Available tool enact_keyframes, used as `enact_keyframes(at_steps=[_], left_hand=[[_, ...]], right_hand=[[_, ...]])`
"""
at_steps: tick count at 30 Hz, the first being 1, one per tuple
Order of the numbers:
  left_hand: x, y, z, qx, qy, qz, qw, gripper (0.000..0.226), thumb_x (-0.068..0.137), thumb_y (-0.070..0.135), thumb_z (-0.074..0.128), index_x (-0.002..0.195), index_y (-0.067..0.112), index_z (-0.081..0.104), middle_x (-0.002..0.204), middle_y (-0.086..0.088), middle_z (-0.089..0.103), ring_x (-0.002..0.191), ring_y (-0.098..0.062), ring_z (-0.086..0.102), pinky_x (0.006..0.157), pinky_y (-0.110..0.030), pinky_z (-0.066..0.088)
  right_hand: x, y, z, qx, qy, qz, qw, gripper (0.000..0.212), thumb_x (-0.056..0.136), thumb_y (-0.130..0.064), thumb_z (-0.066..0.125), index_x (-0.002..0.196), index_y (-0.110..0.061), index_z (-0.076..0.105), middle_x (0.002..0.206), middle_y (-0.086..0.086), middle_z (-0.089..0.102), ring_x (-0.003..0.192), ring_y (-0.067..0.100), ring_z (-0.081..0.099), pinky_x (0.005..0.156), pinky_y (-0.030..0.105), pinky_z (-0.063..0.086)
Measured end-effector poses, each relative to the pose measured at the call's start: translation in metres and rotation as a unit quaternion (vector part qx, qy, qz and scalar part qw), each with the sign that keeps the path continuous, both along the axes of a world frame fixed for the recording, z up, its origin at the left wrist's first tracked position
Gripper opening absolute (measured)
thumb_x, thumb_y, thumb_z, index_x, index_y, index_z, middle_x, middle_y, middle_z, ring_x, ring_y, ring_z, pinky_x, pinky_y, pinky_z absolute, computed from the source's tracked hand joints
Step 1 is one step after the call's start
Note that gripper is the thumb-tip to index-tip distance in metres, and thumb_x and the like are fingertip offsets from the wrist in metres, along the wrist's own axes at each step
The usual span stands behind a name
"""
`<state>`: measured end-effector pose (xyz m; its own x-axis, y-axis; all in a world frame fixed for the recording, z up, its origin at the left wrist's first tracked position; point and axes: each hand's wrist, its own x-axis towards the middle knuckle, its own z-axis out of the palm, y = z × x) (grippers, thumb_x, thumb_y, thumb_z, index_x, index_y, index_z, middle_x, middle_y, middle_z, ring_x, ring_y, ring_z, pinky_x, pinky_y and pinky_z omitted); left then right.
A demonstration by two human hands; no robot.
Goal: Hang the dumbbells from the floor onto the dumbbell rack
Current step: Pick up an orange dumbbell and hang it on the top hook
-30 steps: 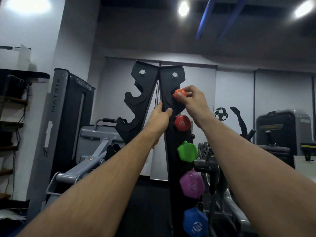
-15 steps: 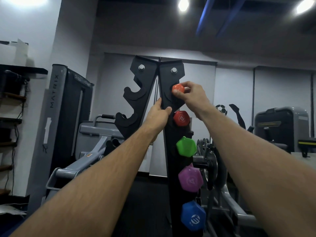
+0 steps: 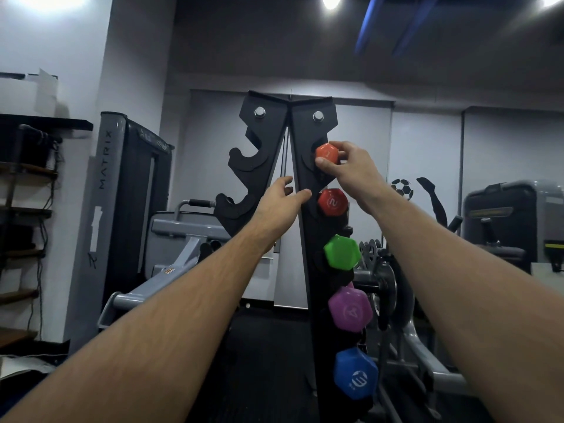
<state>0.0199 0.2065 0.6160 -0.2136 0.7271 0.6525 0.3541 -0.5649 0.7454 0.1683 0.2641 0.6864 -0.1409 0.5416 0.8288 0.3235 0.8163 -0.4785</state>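
Note:
A black A-frame dumbbell rack [image 3: 308, 138] stands straight ahead. My right hand [image 3: 351, 169] grips a small orange dumbbell [image 3: 326, 152] at the top hook of the rack's right side. Below it on the same side hang a red dumbbell [image 3: 332, 202], a green one [image 3: 341, 251], a purple one [image 3: 350, 309] and a blue one [image 3: 355, 374]. My left hand [image 3: 282, 203] reaches to the rack's inner edge with loose fingers, its thumb against the right plate. The hooks on the rack's left plate [image 3: 247, 157] hold nothing.
A dark Matrix machine [image 3: 128, 190] stands at the left, with a grey bench frame [image 3: 180, 239] behind the rack. Wooden shelves [image 3: 21, 172] line the left wall. A weight-plate machine [image 3: 384, 279] and another grey machine [image 3: 512, 218] stand to the right. The floor is dark.
My left hand has loosened its hold on the rack's edge and its fingers have spread. My right hand stays on the orange dumbbell at the top hook.

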Motion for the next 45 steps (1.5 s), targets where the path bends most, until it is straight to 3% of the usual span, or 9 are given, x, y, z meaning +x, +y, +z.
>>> enact_keyframes(at_steps=[7, 14, 19, 31, 33, 36, 39, 41, 45], left_hand=[[0.002, 0.005, -0.006, 0.011, 0.015, -0.008, 1.000, 0.062, 0.101, 0.032, 0.062, 0.156, 0.021, 0.037, 0.151, -0.002, 0.052, 0.119, -0.010, 0.054, 0.107, -0.034, 0.046], [0.001, 0.010, -0.004, 0.012, 0.012, 0.004, 1.000, 0.067, 0.099, 0.040, 0.062, 0.158, 0.023, 0.035, 0.154, -0.003, 0.049, 0.136, -0.017, 0.051, 0.112, -0.034, 0.041], [0.006, 0.009, -0.002, 0.018, 0.016, 0.000, 1.000, 0.064, 0.099, 0.037, 0.062, 0.156, 0.021, 0.037, 0.153, -0.002, 0.051, 0.139, -0.017, 0.050, 0.117, -0.039, 0.040], [0.011, -0.004, -0.004, 0.012, 0.036, 0.013, 0.999, 0.070, 0.100, 0.042, 0.060, 0.160, 0.025, 0.028, 0.163, -0.003, 0.037, 0.145, -0.019, 0.041, 0.115, -0.037, 0.035], [0.012, -0.009, -0.005, 0.011, 0.044, 0.015, 0.999, 0.070, 0.101, 0.041, 0.059, 0.161, 0.025, 0.027, 0.162, -0.003, 0.039, 0.139, -0.016, 0.048, 0.109, -0.032, 0.036], [0.015, -0.019, -0.008, 0.013, 0.049, 0.009, 0.999, 0.067, 0.103, 0.038, 0.057, 0.161, 0.024, 0.026, 0.154, -0.002, 0.049, 0.106, -0.003, 0.057, 0.098, -0.025, 0.037], [0.013, -0.025, -0.017, 0.016, 0.056, 0.008, 0.998, 0.066, 0.103, 0.039, 0.057, 0.161, 0.026, 0.027, 0.145, 0.005, 0.056, 0.120, -0.005, 0.058, 0.100, -0.020, 0.038], [0.011, -0.030, -0.031, 0.014, 0.060, 0.010, 0.998, 0.067, 0.103, 0.041, 0.058, 0.161, 0.026, 0.027, 0.149, 0.007, 0.052, 0.131, -0.007, 0.054, 0.105, -0.021, 0.039], [0.005, -0.045, -0.083, 0.035, 0.099, 0.040, 0.994, 0.064, 0.101, 0.036, 0.061, 0.158, 0.024, 0.034, 0.159, 0.003, 0.044, 0.141, -0.010, 0.046, 0.116, -0.036, 0.041]], right_hand=[[-0.003, 0.004, -0.005, 0.019, 0.004, -0.011, 1.000, 0.058, 0.093, -0.035, 0.075, 0.145, -0.020, 0.053, 0.130, 0.000, 0.062, 0.113, 0.016, 0.061, 0.093, 0.029, 0.046], [0.001, 0.004, -0.001, 0.016, 0.001, 0.001, 1.000, 0.061, 0.093, -0.039, 0.074, 0.147, -0.018, 0.053, 0.133, 0.005, 0.064, 0.116, 0.017, 0.061, 0.106, 0.038, 0.049], [0.004, 0.000, -0.002, 0.008, -0.003, 0.009, 1.000, 0.063, 0.094, -0.038, 0.073, 0.149, -0.016, 0.050, 0.136, 0.005, 0.063, 0.116, 0.016, 0.060, 0.097, 0.029, 0.046], [0.014, -0.006, -0.005, 0.005, -0.005, -0.009, 1.000, 0.073, 0.092, -0.051, 0.070, 0.152, -0.017, 0.046, 0.143, 0.007, 0.059, 0.127, 0.021, 0.057, 0.108, 0.039, 0.046], [0.015, -0.008, -0.007, 0.004, 0.008, -0.011, 1.000, 0.070, 0.094, -0.051, 0.068, 0.152, -0.017, 0.046, 0.142, 0.007, 0.059, 0.128, 0.021, 0.057, 0.108, 0.037, 0.046], [0.016, -0.016, -0.012, 0.019, 0.015, -0.025, 0.999, 0.066, 0.097, -0.049, 0.064, 0.152, -0.019, 0.046, 0.145, 0.006, 0.056, 0.129, 0.020, 0.056, 0.106, 0.035, 0.047], [0.017, -0.030, -0.026, 0.048, 0.012, -0.047, 0.998, 0.064, 0.098, -0.048, 0.062, 0.153, -0.020, 0.046, 0.151, 0.004, 0.052, 0.136, 0.019, 0.051, 0.115, 0.046, 0.043], [0.017, -0.042, -0.042, 0.079, 0.015, -0.071, 0.994, 0.062, 0.098, -0.048, 0.061, 0.152, -0.021, 0.047, 0.151, 0.001, 0.051, 0.137, 0.015, 0.047, 0.117, 0.041, 0.039], [0.019, -0.074, -0.103, 0.176, 0.023, -0.096, 0.979, 0.051, 0.100, -0.042, 0.060, 0.145, -0.019, 0.053, 0.145, -0.002, 0.053, 0.132, 0.004, 0.045, 0.110, 0.015, 0.030]])
